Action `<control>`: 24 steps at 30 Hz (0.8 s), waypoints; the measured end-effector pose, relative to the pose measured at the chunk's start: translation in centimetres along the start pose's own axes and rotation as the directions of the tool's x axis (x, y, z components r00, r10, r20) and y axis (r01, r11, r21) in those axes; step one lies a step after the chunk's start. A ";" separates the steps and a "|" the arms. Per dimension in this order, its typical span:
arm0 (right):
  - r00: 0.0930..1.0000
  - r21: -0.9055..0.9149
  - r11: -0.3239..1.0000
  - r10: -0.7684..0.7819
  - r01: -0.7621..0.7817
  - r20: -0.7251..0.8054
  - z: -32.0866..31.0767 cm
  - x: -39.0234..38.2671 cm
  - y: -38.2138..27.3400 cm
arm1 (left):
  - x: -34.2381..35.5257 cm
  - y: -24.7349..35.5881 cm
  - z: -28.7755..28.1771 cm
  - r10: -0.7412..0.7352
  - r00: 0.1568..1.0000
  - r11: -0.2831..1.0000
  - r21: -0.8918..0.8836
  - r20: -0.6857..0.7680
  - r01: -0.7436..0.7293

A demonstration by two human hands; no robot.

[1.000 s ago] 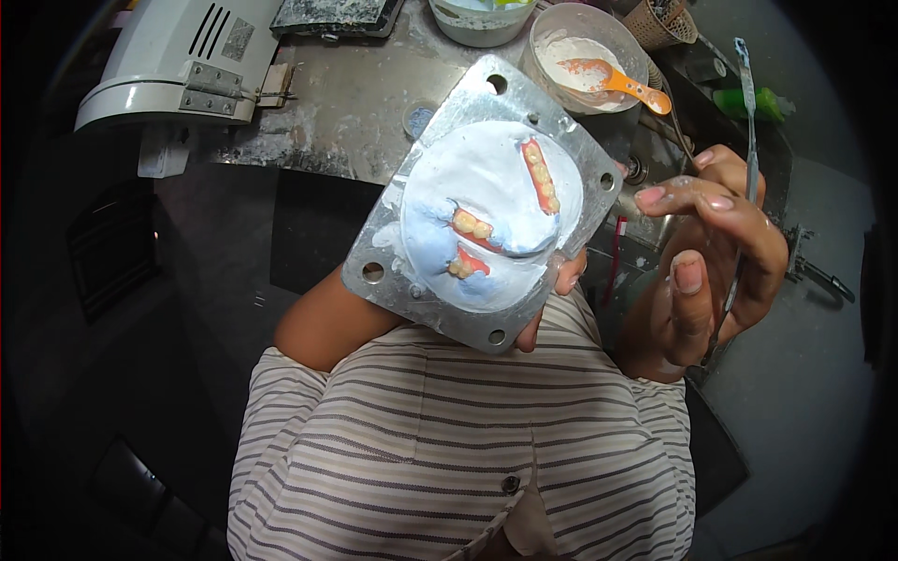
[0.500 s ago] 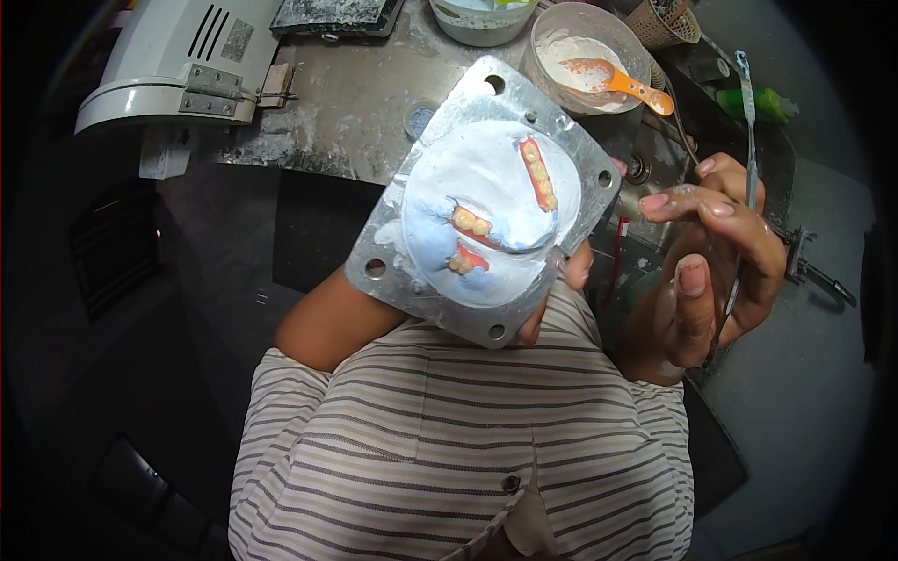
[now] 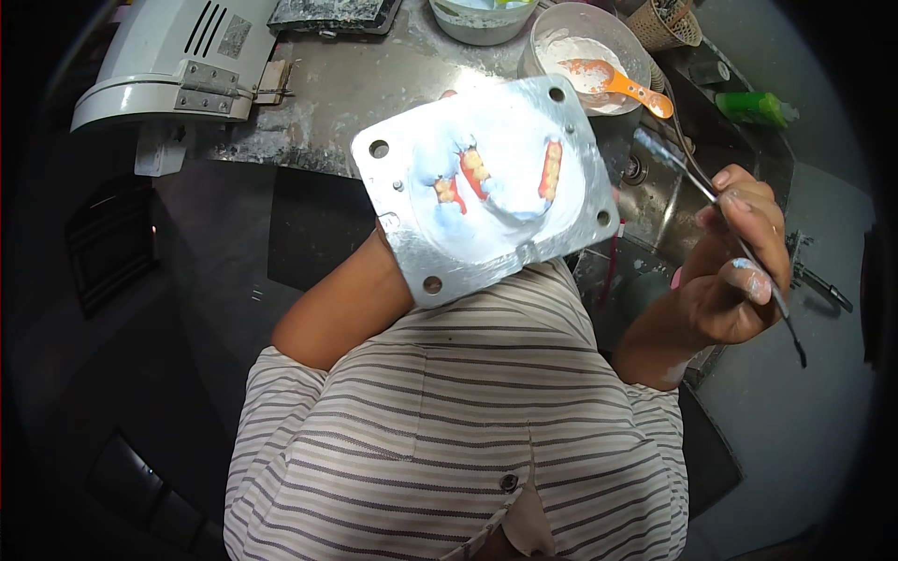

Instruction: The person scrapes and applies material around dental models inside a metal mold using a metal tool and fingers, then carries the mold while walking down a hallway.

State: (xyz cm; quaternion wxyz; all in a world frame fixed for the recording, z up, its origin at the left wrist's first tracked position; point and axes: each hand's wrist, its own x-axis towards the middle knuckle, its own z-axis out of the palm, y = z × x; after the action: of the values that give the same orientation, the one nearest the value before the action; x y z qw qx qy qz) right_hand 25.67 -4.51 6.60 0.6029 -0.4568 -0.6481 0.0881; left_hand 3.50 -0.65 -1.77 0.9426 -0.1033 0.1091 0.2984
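In front of my chest is a square metal denture flask half (image 3: 412,273) with a hole at each corner, tilted. White and bluish plaster (image 3: 440,229) fills it, and short rows of teeth set in pink-red wax, one of them (image 3: 551,170) at the right, show through. Beneath it my left hand (image 3: 449,93) is mostly hidden, with a fingertip at the far edge and the forearm running under the plate; it supports the flask. To the right, my right hand (image 3: 744,248) closes its fingers round a thin double-ended metal spatula (image 3: 693,171), whose flat upper end is smeared with plaster.
Beyond the flask, a clear bowl (image 3: 543,56) of white powder holds an orange scoop (image 3: 645,96). Another bowl (image 3: 477,33) stands behind, beside a metal sink (image 3: 669,201) at right. A white machine (image 3: 159,70) occupies the left of the plaster-stained bench (image 3: 327,103).
The flask has rotated clockwise, and my left fingers no longer show at its right edge. My right hand has turned, tipping the spatula from nearly upright to slanting up and left.
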 end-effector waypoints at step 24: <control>0.946 0.449 0.888 -0.058 -0.097 0.319 1.3 2.0 0.8 | -2.5 -0.3 1.3 -0.262 0.949 0.961 -0.046 0.173 0.273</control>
State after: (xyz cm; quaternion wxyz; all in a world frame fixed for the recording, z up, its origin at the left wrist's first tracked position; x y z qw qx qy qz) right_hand 25.18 -2.05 7.18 0.5779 -0.2872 -0.6944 0.3184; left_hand 1.88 -1.93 0.17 0.9759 -0.1246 0.0049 0.1789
